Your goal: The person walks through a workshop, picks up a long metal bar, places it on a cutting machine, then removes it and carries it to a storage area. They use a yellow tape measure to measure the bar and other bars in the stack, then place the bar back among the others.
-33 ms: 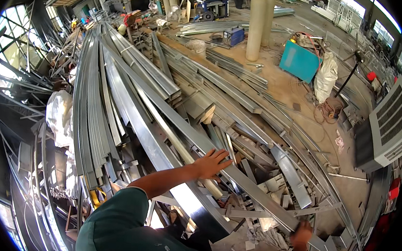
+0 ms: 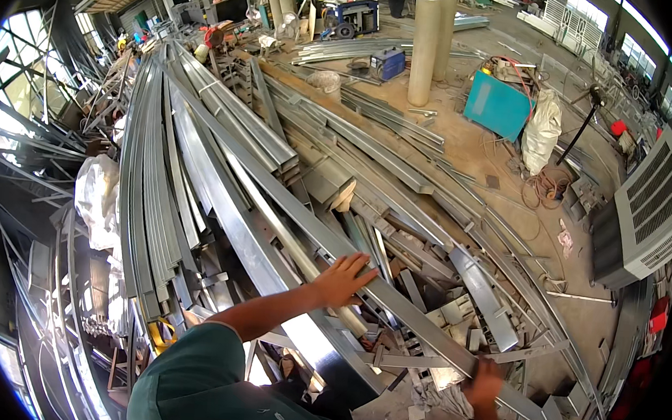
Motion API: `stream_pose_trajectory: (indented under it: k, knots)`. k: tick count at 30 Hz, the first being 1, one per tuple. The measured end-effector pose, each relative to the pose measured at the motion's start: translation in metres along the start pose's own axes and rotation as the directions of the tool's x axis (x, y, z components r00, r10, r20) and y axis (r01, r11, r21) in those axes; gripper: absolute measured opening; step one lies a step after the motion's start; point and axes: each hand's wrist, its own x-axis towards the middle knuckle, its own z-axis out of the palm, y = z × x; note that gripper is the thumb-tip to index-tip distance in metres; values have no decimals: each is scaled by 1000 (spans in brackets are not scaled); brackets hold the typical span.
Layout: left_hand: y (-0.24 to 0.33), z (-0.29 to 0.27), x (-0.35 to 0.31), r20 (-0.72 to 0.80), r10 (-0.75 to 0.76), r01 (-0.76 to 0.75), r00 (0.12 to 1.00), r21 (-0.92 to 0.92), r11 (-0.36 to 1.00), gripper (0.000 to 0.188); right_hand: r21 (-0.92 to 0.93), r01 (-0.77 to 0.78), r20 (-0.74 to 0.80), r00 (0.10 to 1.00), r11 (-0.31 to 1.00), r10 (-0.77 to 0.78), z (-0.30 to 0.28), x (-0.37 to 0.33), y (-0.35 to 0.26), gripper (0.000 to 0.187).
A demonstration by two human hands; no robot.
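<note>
Right hand (image 2: 483, 383) on metal tube (image 2: 421, 329), closure can't tell. Left hand (image 2: 340, 280) farther up, spread flat on top, likely steadying. Tube slants over other bars (image 2: 257, 255), seemingly propped. Beyond: upright gas cylinders (image 2: 424, 51) on floor (image 2: 460, 133).

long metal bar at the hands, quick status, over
Left hand spread on long metal bar. Right hand on it, farther toward lower right. Wide shiny beam lies to its left.
</note>
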Motion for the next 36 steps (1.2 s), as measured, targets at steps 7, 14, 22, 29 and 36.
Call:
stream_pose_trajectory:
  k: [7,14,22,29,36]
  knots:
    - [17,-4,-105,-132,-361,345,923,-133,929,52,-202,-203,-124,976,958,180,-14,179,64,44]
    - [12,-6,-105,-234,-362,339,902,-135,931,36,-101,-343,-72,939,934,337,77,339,95,35]
    - [13,-3,-116,-222,-399,356,890,-210,911,36,560,227,-166,973,796,-161,121,306,-157,47]
    - [10,7,-120,-338,-423,313,841,-334,889,34,898,-73,182,959,433,-217,52,206,-281,47]
    - [-5,-16,-163,-488,-389,122,781,-493,862,42,715,110,110,957,691,-267,12,146,-333,49]
